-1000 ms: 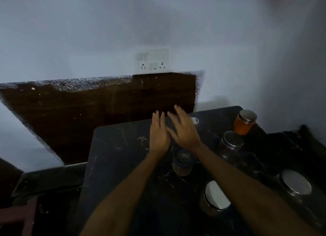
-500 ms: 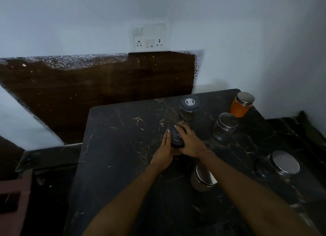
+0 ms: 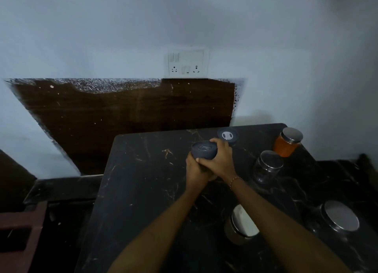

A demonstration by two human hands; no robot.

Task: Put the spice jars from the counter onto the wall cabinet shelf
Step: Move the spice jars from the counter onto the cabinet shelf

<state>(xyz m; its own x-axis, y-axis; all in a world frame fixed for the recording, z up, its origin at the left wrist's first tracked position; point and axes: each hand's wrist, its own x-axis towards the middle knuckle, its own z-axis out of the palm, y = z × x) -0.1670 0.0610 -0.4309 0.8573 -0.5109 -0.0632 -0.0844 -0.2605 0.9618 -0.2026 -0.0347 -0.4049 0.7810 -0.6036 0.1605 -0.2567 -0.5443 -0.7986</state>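
A jar with a dark grey lid point(image 3: 204, 149) is held above the black marble counter point(image 3: 143, 182), tilted toward me. My left hand point(image 3: 197, 171) wraps its lower body and my right hand point(image 3: 219, 160) grips it just under the lid; the jar's body is hidden by both. Behind them stands a second grey-lidded jar point(image 3: 228, 136). To the right are an orange-filled jar with a steel lid point(image 3: 287, 142) and a clear steel-lidded jar point(image 3: 267, 166). Two more steel-lidded jars sit nearer me, one point(image 3: 242, 224) under my right forearm, one point(image 3: 338, 219) at far right.
A pale wall with a switch and socket plate point(image 3: 187, 62) rises behind the counter, above a dark brown panel point(image 3: 131, 117). A lower dark ledge point(image 3: 63, 188) runs to the left, and a reddish-brown object point(image 3: 19, 234) sits at the bottom left corner.
Both hands came down onto the grey-lidded jar, closed on it and lifted it off the counter. The view has tilted upward, showing more wall.
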